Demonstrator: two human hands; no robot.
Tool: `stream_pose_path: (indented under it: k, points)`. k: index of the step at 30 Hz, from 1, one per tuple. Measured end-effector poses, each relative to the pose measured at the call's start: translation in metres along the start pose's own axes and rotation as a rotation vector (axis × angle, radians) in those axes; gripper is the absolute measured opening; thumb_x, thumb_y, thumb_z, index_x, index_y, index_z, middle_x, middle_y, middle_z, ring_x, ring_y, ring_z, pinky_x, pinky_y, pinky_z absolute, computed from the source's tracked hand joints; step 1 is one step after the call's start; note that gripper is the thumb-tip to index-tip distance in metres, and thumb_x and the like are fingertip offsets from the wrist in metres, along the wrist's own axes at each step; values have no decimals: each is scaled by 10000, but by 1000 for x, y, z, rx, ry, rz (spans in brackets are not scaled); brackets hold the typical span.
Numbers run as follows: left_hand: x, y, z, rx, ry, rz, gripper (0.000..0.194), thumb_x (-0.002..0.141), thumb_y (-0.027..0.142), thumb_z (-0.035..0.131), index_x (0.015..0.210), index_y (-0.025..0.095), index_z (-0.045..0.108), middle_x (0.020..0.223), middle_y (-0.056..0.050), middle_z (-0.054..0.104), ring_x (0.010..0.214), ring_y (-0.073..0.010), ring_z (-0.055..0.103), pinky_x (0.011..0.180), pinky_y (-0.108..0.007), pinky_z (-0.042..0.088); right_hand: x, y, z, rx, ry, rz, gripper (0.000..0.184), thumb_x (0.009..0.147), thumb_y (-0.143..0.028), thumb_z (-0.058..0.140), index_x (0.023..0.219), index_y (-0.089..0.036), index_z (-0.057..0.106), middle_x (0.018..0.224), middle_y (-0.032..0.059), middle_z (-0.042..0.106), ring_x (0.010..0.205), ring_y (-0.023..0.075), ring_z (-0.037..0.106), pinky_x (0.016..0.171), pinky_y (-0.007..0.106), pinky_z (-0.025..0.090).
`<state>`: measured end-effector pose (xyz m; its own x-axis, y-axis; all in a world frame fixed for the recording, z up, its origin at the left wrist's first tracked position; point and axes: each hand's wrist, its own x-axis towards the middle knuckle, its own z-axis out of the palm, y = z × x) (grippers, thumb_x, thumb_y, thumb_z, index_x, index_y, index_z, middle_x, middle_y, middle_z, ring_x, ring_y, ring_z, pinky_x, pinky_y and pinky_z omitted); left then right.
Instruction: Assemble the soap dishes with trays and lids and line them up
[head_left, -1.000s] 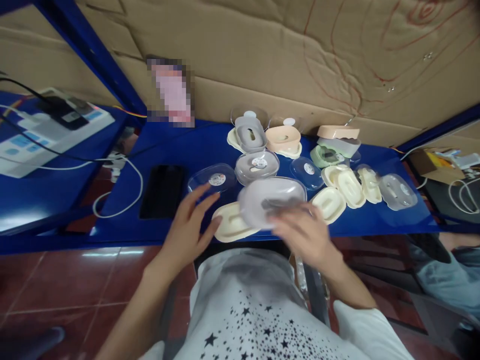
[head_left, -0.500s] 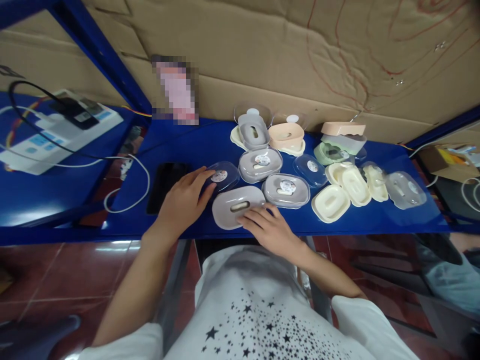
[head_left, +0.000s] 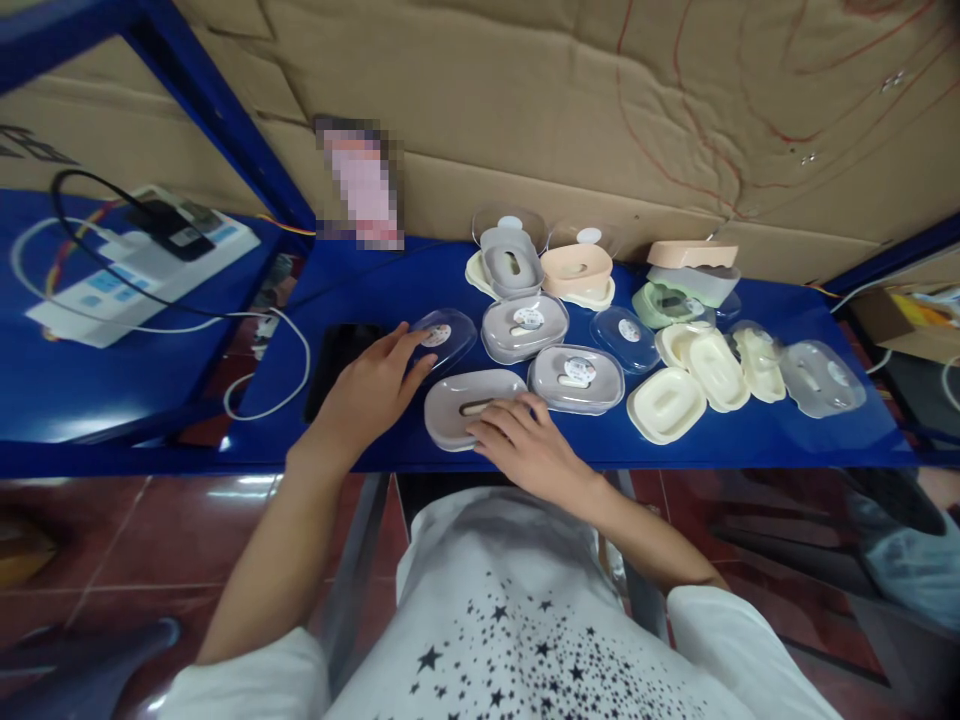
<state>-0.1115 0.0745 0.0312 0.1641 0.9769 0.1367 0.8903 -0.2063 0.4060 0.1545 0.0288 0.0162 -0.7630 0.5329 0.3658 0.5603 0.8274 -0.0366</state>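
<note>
My left hand (head_left: 369, 392) lies on the blue shelf (head_left: 375, 290) with its fingers curled onto the near edge of a clear plastic lid (head_left: 444, 336) that carries a round sticker. My right hand (head_left: 525, 450) rests with fingers spread on the near rim of a grey soap tray (head_left: 469, 402) lying flat at the shelf's front edge. Right of the tray sits a closed grey soap box (head_left: 576, 378), and another closed grey soap box (head_left: 524, 326) sits behind it.
Several cream, peach, green and clear soap-box parts (head_left: 697, 350) crowd the shelf's right half. A black phone (head_left: 339, 352) lies left of my left hand. A white power strip (head_left: 142, 262) with cables sits on the left shelf. Cardboard (head_left: 570, 110) backs the shelf.
My right hand set the grey tray down flat at the shelf's front and now rests on it. My left hand moved forward onto the clear lid.
</note>
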Motion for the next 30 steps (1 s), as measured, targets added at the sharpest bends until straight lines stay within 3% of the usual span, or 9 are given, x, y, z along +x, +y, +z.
stream_pose_path:
  k: [3,8,12,15,18,21,24,27,30]
  points:
    - [-2,0,-1,-16,-4,14,552,1131,516,316,1433,197,651,1591,-176,606,1440,-368,626,1132,-535,548,0,-4,3,15,5,0,315,1139,-280,533,1412,-183,658,1437,93,708,1365,243,570,1206,467,378]
    - [-3,-2,0,-29,-30,18,563,1059,601,522,1444,205,631,1696,-176,481,1529,-371,533,1207,-527,489,-6,-6,8,72,-23,14,370,1105,-147,537,1452,-212,649,1477,71,702,1405,219,576,1215,445,418]
    - [19,6,7,19,-60,-38,639,1005,586,652,1510,205,563,1703,-217,447,1582,-398,451,1216,-558,465,-7,-5,10,130,-40,11,401,1095,-136,542,1479,-203,637,1508,90,682,1443,222,562,1229,450,442]
    - [44,12,10,74,-101,-69,695,953,544,732,1521,194,536,1610,-219,542,1491,-433,538,1184,-588,479,-7,-8,10,134,-37,36,429,1107,-134,503,1521,-189,600,1539,102,656,1498,233,518,1287,478,404]
    - [54,12,-2,74,-63,-56,644,908,450,756,1462,183,565,1509,-186,623,1399,-423,608,1166,-560,495,-9,-11,11,127,-30,80,492,1092,-102,494,1573,-189,547,1604,112,594,1574,262,434,1333,531,352]
    - [36,10,-22,-85,-5,69,629,909,444,700,1457,179,543,1508,-153,635,1425,-372,598,1221,-516,461,-14,-12,14,170,29,132,501,1090,-119,508,1583,-205,521,1605,131,575,1571,266,443,1323,537,379]
    - [1,14,-30,-197,-117,208,631,922,457,666,1499,252,517,1673,-114,505,1505,-342,540,1267,-513,429,-19,-10,16,273,149,212,592,1098,-237,573,1662,-225,397,1642,172,508,1594,293,427,1287,536,448]
    - [-27,22,-19,-167,-221,306,600,890,381,665,1465,260,544,1726,-127,438,1554,-370,483,1272,-577,416,-21,-6,17,357,223,308,831,1089,-298,610,1763,-281,124,1761,185,330,1674,331,289,1295,607,431]
    - [-39,28,-2,-129,-223,345,608,921,329,625,1510,239,506,1752,-160,388,1603,-387,413,1268,-625,407,-19,-4,17,413,179,304,827,1097,-305,605,1769,-331,124,1800,138,275,1696,307,234,1313,599,413]
